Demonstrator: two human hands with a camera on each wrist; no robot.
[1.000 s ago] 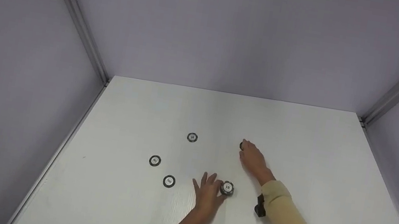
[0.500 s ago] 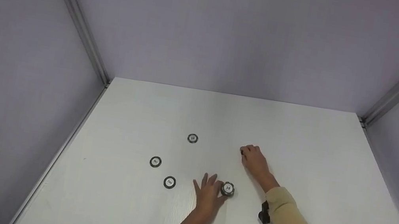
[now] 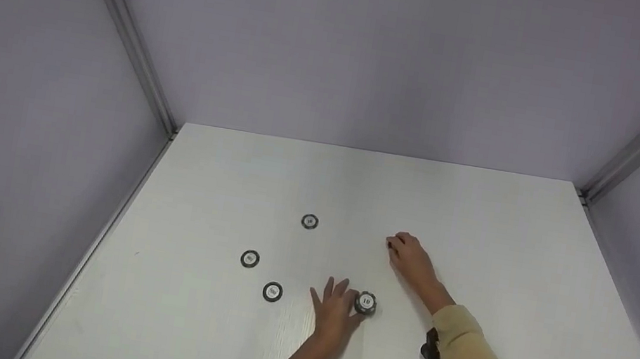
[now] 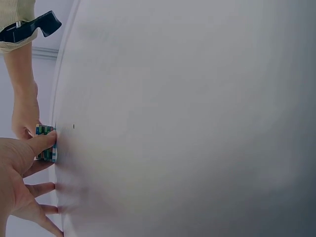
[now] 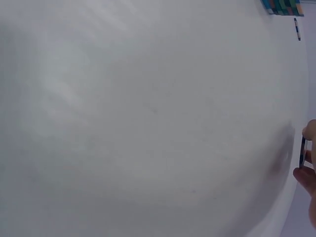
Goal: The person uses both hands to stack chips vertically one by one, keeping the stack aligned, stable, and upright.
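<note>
On the white table [image 3: 479,230], my left hand [image 3: 337,300] lies flat with its fingers spread. Its thumb touches a short stack of poker chips [image 3: 365,303]; the left wrist view shows the thumb against the striped stack [image 4: 46,143]. Farther back and to the right, my right hand [image 3: 396,245] has curled fingers that pinch a single dark chip [image 3: 390,246]. That chip shows edge-on between the fingertips in the right wrist view [image 5: 301,152]. Three loose chips lie flat to the left: one at the back [image 3: 309,222], one farther left [image 3: 249,258], and one nearest my left hand [image 3: 272,291].
Grey walls with metal corner posts [image 3: 126,27] close in the table on the left, back and right. A black wrist strap [image 3: 430,346] sits on my right forearm. In the right wrist view the chip stack [image 5: 283,7] shows at the top right.
My right hand has curled round the single chip and drawn back slightly toward me and to the right. My left hand and the stack have not moved.
</note>
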